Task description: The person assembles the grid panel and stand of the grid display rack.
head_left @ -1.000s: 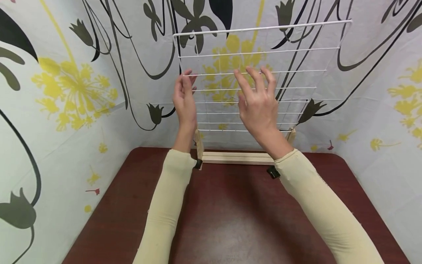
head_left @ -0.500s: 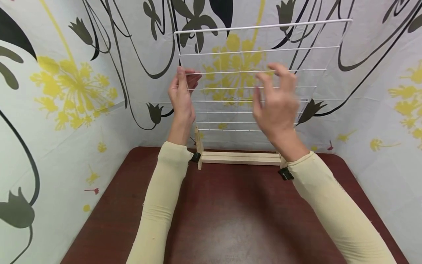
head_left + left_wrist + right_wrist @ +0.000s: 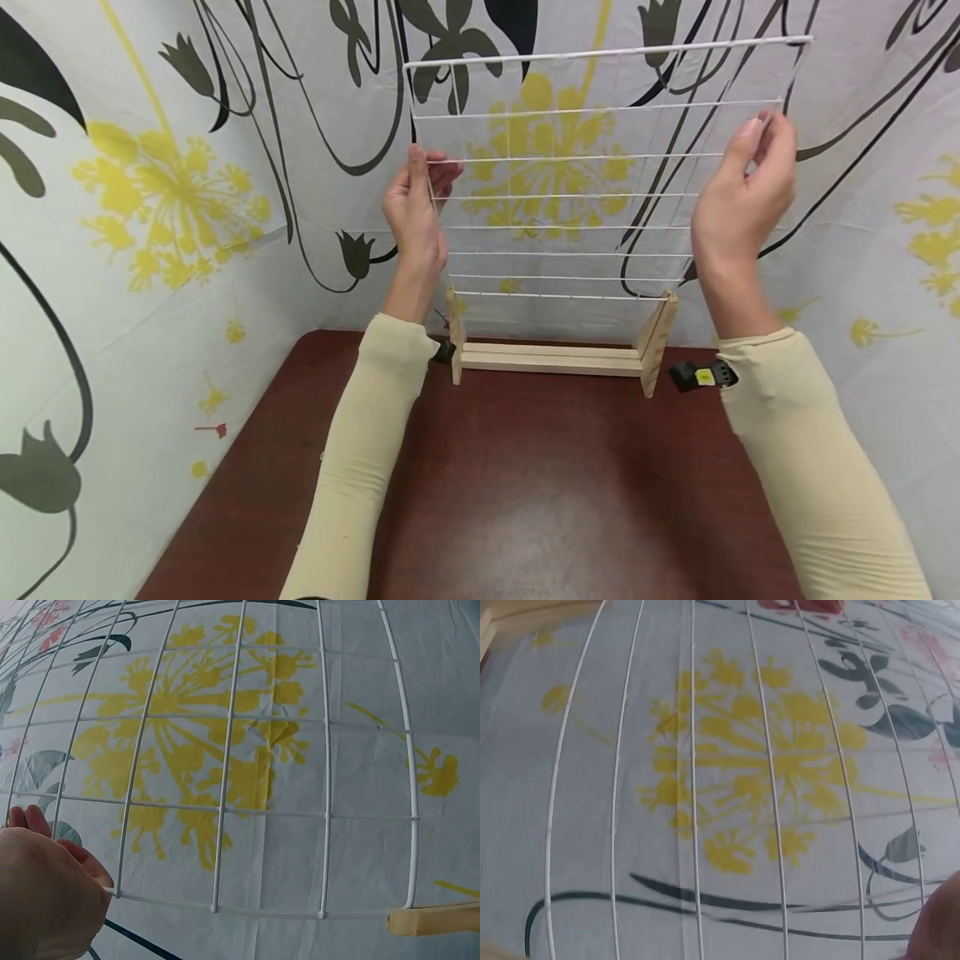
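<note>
A white wire grid panel leans back, its lower edge at a light wooden stand. At the panel's left side, my left hand holds the edge wire, thumb in front and fingers reaching behind. The left wrist view has this hand in the lower left corner, beside the grid's edge. On the opposite side my right hand pinches the right edge between thumb and curled fingers. Only a blurred bit of that hand enters the right wrist view, and its contact with the wire is hidden there.
A dark reddish-brown table lies beneath the stand. White fabric printed with yellow and grey flowers hangs behind and at both sides. Black wrist cameras sit at the cuffs of pale yellow sleeves.
My right hand has moved right from in front of the middle wires to the panel's right edge and taken hold of it. The left hand has shifted slightly left and up along its edge.
</note>
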The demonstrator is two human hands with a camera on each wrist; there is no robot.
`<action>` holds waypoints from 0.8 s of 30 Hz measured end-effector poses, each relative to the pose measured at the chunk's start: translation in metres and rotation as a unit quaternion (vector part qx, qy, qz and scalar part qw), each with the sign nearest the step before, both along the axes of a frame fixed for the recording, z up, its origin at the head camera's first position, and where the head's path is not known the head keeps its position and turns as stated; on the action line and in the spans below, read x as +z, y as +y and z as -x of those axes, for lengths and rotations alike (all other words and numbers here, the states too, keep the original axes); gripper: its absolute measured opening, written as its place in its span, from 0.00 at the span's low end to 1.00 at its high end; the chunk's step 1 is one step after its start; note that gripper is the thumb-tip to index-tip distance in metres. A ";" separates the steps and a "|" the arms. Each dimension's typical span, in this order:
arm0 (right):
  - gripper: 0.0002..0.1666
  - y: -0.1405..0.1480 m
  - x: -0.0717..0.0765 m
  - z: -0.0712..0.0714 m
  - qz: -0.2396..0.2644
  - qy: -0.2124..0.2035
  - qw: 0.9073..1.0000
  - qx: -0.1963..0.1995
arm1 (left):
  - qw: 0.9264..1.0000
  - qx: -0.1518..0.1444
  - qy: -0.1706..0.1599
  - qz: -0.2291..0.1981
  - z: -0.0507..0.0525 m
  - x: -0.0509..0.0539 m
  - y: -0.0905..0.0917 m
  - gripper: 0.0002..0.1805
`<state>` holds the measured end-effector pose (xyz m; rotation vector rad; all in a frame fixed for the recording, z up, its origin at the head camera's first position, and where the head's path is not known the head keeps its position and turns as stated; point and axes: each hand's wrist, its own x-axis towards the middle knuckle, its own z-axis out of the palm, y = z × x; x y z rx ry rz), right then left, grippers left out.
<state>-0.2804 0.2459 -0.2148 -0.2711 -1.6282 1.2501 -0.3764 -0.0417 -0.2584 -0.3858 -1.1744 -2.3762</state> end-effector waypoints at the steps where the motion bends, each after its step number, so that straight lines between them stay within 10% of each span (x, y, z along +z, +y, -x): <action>1: 0.19 0.001 0.001 0.001 0.008 -0.007 1.000 0.017 | 1.000 0.000 0.002 0.001 0.001 0.000 -0.001 0.19; 9: 0.19 0.013 0.005 0.008 0.084 0.024 0.992 0.087 | 1.000 -0.007 0.001 0.002 0.008 0.000 -0.003 0.19; 24: 0.09 0.045 0.011 0.017 0.199 0.029 0.950 0.238 | 0.998 -0.039 -0.039 -0.017 0.023 0.003 0.000 0.18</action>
